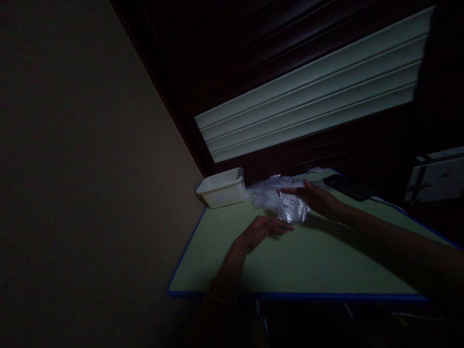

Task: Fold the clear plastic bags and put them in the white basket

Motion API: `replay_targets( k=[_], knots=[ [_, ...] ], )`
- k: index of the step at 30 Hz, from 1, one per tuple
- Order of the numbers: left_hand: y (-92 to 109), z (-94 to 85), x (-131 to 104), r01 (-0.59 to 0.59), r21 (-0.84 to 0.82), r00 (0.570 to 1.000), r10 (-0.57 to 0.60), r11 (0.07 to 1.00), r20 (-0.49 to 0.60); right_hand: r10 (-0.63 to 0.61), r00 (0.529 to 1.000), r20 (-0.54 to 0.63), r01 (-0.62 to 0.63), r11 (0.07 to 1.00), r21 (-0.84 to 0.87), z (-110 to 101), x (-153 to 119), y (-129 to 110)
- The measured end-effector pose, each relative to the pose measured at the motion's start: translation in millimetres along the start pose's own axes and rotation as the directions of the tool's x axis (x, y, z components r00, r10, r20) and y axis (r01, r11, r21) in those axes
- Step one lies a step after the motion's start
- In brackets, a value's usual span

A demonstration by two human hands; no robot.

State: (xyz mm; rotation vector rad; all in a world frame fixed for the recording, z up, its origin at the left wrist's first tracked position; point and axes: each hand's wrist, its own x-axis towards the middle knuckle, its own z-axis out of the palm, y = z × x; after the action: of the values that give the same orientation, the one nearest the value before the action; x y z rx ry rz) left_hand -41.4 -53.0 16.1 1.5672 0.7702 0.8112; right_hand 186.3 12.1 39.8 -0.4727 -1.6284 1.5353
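Clear, crinkled plastic packet (293, 208) sits right of the frame's centre, between the right hand (318, 199) above and the left hand (261, 231) below, over a pale green worktop (290, 261). Whether either hand's fingers clamp it, I cannot tell. Left of it stands a white bin (224, 191).

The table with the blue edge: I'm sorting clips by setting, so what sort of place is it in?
Probably a dim indoor room, perhaps at home: a plain wall on the left, dark panelling with pale slats behind, and a small light-topped table.
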Motion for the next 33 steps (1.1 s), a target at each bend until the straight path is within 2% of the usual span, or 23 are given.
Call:
replay_targets(
  k=[3,5,8,11,15,17,20,25,28,33],
  knots=[
    [-1.0,-3.0,1.3,-0.094,-0.085,0.990,0.084,0.992,-0.116,0.004,0.999,0.035,-0.004,1.000,0.007,0.9,1.3,7.4],
    [-0.2,-2.1,2.4,-0.126,-0.102,0.982,0.109,0.987,-0.156,0.027,0.997,0.077,-0.027,1.000,-0.001,3.9,0.6,11.4],
    [1.4,0.8,4.0,-0.091,-0.069,0.978,0.076,0.993,-0.192,0.105,0.986,0.128,-0.107,0.994,0.011,13.2,-3.7,13.4],
    [1.0,2.2,5.5,-0.038,-0.029,0.975,0.031,0.999,-0.219,0.179,0.977,0.114,-0.190,0.978,0.089,24.8,-9.9,11.6],
    [-2.3,1.8,6.8,-0.041,0.006,0.969,0.042,0.999,-0.244,0.238,0.969,0.068,-0.245,0.961,0.130,29.2,-12.7,10.8],
    [-3.1,1.6,6.9,-0.044,0.027,0.964,0.049,0.999,-0.260,0.215,0.975,0.046,-0.219,0.970,0.104,23.6,-9.9,12.6],
    [-2.3,2.0,6.6,-0.056,0.045,0.961,0.066,0.997,-0.268,0.092,0.996,0.004,-0.092,0.995,0.024,10.3,-2.7,16.4],
    [-0.3,2.6,6.7,-0.092,0.102,0.955,0.117,0.991,-0.274,0.097,0.989,-0.108,-0.109,0.988,-0.112,3.2,3.3,19.9],
    [1.3,2.9,7.1,-0.110,0.145,0.940,0.150,0.983,-0.307,0.094,0.988,-0.124,-0.120,0.969,-0.216,8.1,1.8,19.7],
    [5.8,4.0,6.9,-0.114,0.162,0.917,0.166,0.980,-0.362,0.054,0.988,-0.148,-0.093,0.958,-0.272,4.8,4.0,22.0]
  ],
)
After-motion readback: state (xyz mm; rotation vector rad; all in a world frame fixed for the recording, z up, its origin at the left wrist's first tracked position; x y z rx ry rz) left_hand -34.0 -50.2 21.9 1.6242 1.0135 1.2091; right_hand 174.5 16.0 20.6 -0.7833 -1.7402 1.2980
